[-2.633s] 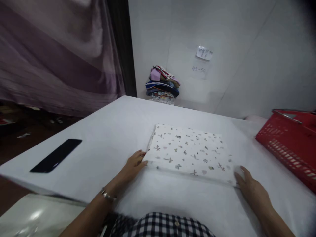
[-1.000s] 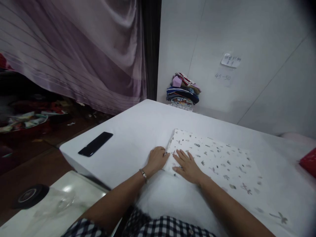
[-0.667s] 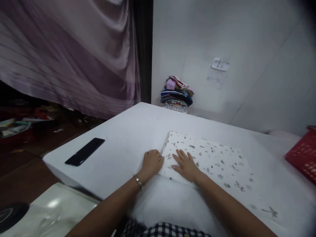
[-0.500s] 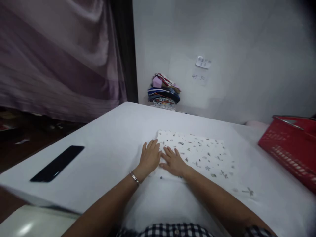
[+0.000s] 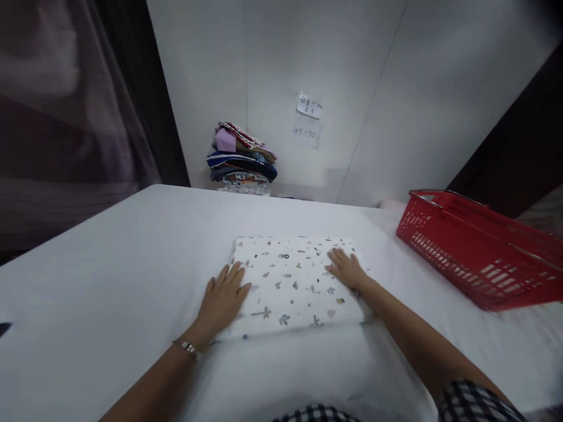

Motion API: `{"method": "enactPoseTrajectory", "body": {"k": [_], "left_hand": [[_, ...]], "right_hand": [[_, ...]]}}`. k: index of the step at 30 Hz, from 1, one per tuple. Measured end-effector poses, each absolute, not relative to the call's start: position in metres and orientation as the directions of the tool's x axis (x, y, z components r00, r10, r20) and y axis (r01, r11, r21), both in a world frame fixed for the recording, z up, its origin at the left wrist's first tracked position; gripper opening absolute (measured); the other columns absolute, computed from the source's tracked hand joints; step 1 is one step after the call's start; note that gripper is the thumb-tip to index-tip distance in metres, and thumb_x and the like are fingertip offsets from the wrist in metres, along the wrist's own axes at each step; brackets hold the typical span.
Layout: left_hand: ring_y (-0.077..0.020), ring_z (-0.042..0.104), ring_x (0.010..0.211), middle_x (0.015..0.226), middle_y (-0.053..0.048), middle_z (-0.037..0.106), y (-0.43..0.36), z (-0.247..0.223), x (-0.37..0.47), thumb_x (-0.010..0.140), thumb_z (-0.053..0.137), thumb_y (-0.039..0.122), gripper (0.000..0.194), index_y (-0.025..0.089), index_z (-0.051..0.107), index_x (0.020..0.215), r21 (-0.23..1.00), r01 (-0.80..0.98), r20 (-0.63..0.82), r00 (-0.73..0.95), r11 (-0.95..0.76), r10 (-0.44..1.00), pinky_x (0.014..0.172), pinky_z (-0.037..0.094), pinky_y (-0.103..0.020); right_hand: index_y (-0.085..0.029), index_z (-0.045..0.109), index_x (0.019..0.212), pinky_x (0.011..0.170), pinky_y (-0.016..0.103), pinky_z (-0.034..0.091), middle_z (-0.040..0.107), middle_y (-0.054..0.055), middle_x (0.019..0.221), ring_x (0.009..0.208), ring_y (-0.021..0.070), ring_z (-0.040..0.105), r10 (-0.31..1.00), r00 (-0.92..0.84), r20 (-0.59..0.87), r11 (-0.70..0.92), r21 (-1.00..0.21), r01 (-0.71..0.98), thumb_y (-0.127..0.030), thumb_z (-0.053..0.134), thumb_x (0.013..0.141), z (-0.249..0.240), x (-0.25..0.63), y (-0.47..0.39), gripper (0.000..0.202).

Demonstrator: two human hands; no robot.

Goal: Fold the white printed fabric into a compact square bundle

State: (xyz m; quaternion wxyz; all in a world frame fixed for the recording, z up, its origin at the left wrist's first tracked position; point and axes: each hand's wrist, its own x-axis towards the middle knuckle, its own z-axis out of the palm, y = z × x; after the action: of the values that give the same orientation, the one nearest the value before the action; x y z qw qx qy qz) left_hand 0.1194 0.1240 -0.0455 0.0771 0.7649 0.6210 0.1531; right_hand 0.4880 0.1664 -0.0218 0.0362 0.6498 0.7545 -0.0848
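A white cloth with small printed leaves and shapes (image 5: 285,281) lies flat, roughly rectangular, on the white table (image 5: 132,252). My left hand (image 5: 223,299), a metal bracelet at its wrist, rests flat on the cloth's left edge with its fingers spread. On the cloth's right side lies my right hand (image 5: 347,269), palm down, fingers apart. Neither hand grips anything.
A red plastic basket (image 5: 475,252) with metal handles stands at the right of the table. Behind the far edge is a stack of folded fabrics (image 5: 241,158) by the wall. The tip of a dark object (image 5: 4,328) shows at the far left.
My hands have moved apart, the right one across to the cloth's right side. The view has turned right, showing more of the basket and only a tip of the dark flat object.
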Motion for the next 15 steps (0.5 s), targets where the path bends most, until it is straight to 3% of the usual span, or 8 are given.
{"method": "enactPoseTrajectory", "body": {"k": [2, 4, 8, 12, 15], "left_hand": [[-0.0296, 0.020, 0.134, 0.145, -0.007, 0.029, 0.125, -0.046, 0.119, 0.087, 0.029, 0.045, 0.051, 0.022, 0.042, 0.131, 0.307, 0.928, 0.142, 0.173, -0.210, 0.975, 0.103, 0.020, -0.054], [-0.0295, 0.019, 0.134, 0.145, -0.007, 0.029, 0.124, -0.043, 0.119, 0.087, 0.029, 0.045, 0.051, 0.022, 0.042, 0.130, 0.300, 0.935, 0.117, 0.163, -0.191, 0.980, 0.103, 0.020, -0.054], [-0.0311, 0.019, 0.134, 0.145, -0.009, 0.030, 0.131, -0.024, 0.129, 0.085, 0.032, 0.049, 0.054, 0.019, 0.045, 0.128, 0.245, 0.957, 0.028, 0.152, -0.155, 0.988, 0.103, 0.015, -0.057], [-0.0289, 0.014, 0.136, 0.146, -0.011, 0.026, 0.164, -0.014, 0.145, 0.084, 0.030, 0.056, 0.062, 0.017, 0.042, 0.131, 0.182, 0.959, 0.069, 0.208, -0.217, 0.976, 0.106, 0.010, -0.053], [-0.0275, 0.014, 0.136, 0.147, -0.010, 0.024, 0.196, -0.021, 0.147, 0.084, 0.026, 0.059, 0.066, 0.017, 0.038, 0.134, 0.168, 0.962, 0.064, 0.206, -0.215, 0.976, 0.107, 0.010, -0.050]], "right_hand": [[-0.019, 0.023, 0.142, 0.106, 0.053, 0.009, 0.013, 0.009, 0.149, 0.137, 0.0247, 0.009, 0.989, -0.004, -0.149, -0.002, -0.040, 0.999, -0.059, 0.017, 0.088, -0.024, 0.523, 0.170, 0.067], [-0.017, 0.023, 0.142, 0.106, 0.052, 0.011, 0.014, 0.010, 0.149, 0.137, 0.0246, 0.009, 0.993, 0.042, -0.106, -0.044, -0.023, 0.999, -0.058, 0.016, 0.089, -0.029, 0.539, 0.171, 0.067], [-0.015, 0.024, 0.141, 0.107, 0.048, 0.011, 0.014, 0.010, 0.149, 0.137, 0.0238, 0.008, 0.997, -0.067, -0.036, 0.066, -0.031, 0.997, -0.058, 0.018, 0.089, -0.039, 0.526, 0.180, 0.068], [-0.014, 0.027, 0.140, 0.107, 0.047, 0.011, 0.018, 0.010, 0.148, 0.137, 0.0243, 0.009, 0.984, -0.178, -0.019, 0.176, -0.062, 0.982, -0.058, 0.019, 0.089, -0.041, 0.497, 0.206, 0.068], [-0.014, 0.026, 0.141, 0.108, 0.047, 0.011, 0.017, 0.009, 0.148, 0.136, 0.0240, 0.011, 0.990, -0.138, -0.037, 0.135, -0.074, 0.988, -0.057, 0.020, 0.089, -0.043, 0.493, 0.228, 0.067]]}}
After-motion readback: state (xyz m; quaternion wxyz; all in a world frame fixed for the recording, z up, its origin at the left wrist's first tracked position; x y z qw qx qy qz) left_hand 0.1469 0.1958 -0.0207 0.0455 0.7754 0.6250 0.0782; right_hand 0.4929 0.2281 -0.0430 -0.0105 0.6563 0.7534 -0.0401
